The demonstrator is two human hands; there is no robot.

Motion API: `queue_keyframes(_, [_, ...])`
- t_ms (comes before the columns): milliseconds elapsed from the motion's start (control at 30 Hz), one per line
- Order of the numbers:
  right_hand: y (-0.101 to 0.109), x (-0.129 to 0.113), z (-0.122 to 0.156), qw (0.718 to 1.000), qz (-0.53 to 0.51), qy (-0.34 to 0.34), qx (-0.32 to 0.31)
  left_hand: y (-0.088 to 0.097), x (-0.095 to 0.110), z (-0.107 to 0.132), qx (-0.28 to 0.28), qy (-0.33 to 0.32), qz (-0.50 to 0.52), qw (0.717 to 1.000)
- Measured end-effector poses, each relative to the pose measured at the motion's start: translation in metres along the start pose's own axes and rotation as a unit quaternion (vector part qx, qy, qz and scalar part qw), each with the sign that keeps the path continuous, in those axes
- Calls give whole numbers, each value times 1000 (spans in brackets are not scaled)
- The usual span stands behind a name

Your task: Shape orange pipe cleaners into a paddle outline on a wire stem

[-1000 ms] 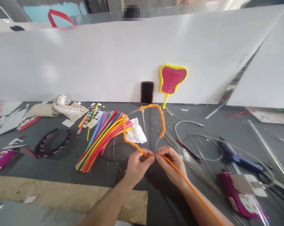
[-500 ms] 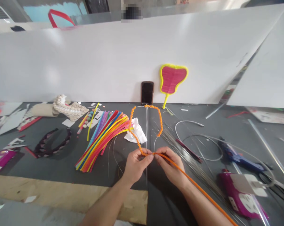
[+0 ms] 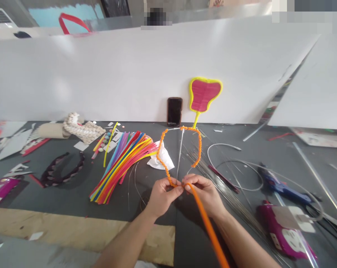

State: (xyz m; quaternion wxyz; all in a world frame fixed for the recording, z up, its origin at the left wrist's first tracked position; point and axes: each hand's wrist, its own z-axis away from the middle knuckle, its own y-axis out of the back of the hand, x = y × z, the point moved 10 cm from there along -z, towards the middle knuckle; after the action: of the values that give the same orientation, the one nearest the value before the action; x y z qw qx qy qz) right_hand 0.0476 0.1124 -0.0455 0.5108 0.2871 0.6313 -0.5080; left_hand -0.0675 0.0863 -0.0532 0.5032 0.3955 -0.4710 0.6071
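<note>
Table (image 3: 115, 212), dark grey, backed by white panel (image 3: 115, 74). Multicoloured bundle of craft stems (image 3: 120, 167) is laid left of centre. Wire frame (image 3: 200, 146), partly wrapped in orange, is held over the table's middle; bare wire is seen at its top left. Frame's near side is pinched between thumb and fingers of left hand (image 3: 164, 195); orange stem (image 3: 203, 212) is pinched likewise by right hand (image 3: 206, 193). Phone (image 3: 174, 111) is propped against panel.
</note>
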Motion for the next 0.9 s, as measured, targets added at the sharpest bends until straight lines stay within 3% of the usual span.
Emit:
queue_keyframes(200, [-2, 17, 1, 984, -157, -79, 21, -1, 5, 2, 1, -28, -73, 997])
queue_keyframes(367, [-9, 32, 3, 964, -213, -158, 1, -4, 11, 4, 8, -41, -105, 994])
queue_keyframes(567, [-4, 29, 2, 971, -199, -129, 25, -9, 9, 4, -4, -44, -103, 994])
queue_keyframes(733, [-3, 24, 2, 974, -193, -116, 25, -14, -4, 2, -34, 18, -7, 999])
queue_keyframes(900, [-8, 21, 2, 975, -189, -117, -1, -18, -1, 2, -65, 34, 53, 996])
